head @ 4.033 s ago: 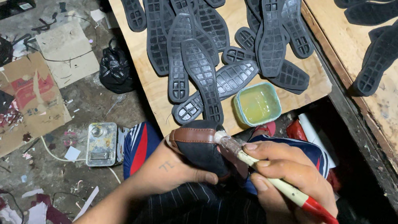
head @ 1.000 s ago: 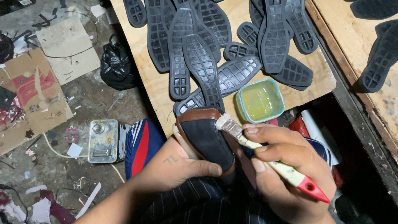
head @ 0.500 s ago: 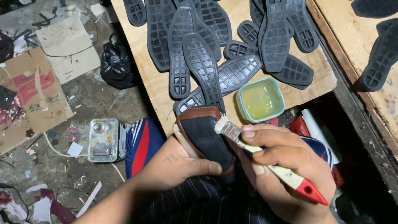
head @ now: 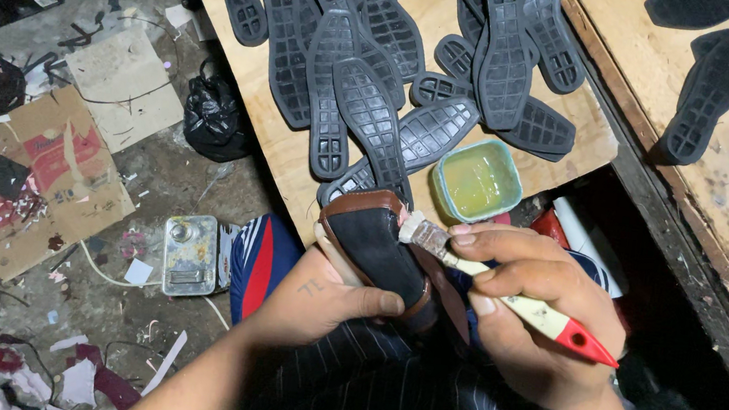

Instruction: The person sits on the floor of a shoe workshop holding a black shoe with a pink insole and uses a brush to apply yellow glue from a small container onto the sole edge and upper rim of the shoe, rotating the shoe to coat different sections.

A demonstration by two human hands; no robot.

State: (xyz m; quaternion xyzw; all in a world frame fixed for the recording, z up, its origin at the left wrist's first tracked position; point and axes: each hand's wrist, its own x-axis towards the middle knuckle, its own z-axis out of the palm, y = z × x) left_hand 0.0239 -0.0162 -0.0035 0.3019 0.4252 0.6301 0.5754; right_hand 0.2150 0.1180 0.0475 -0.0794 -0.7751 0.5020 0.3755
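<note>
Our left hand (head: 316,296) wraps around a brown-edged shoe upper (head: 374,243), thumb pressed along its dark underside, holding it over our lap. Our right hand (head: 535,323) pinches a brush (head: 502,291) with a cream handle and red tip, bristles touching the shoe's edge. Just beyond sits a teal tub of yellowish glue (head: 477,180) on the wooden board (head: 279,144), beside a heap of black rubber soles (head: 382,59).

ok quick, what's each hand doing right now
Left hand: closed around the brown shoe upper, holding it up.
Right hand: closed on the brush, bristles against the shoe's edge.
</note>
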